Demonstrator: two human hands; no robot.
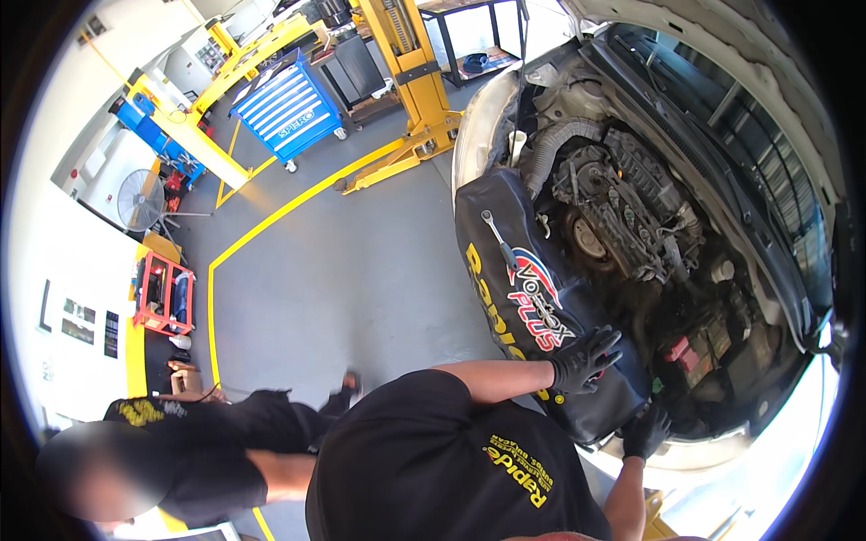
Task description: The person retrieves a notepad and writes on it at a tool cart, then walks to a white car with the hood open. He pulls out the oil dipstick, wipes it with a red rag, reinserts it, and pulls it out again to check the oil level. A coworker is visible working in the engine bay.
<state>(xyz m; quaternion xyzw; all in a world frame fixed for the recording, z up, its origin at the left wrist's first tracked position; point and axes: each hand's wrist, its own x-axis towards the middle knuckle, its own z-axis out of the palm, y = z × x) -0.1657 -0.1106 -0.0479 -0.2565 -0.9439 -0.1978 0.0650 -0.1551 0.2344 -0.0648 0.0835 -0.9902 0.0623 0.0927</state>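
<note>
A black padded fender cover (577, 311) with coloured lettering drapes over the front edge of a car's open engine bay. On its right part lies my left hand (585, 361), in a black glove, with fingers stretched out and apart. My right hand (646, 433), gloved in black too, is at the cover's right end; its fingers blend into the dark background, so their grip is unclear. A ratchet wrench (500, 239) with a dark handle rests on the cover's left part. Beyond the cover, the engine (622, 203) is exposed, with a ribbed hose (550, 153) at its left.
The raised hood (767, 63) arches over the bay. A yellow lift post (410, 77) stands at the car's left. Farther off are a blue tool chest (293, 117), a red cart (165, 293) and a floor fan (142, 200). Another person (212, 451) in black is at lower left.
</note>
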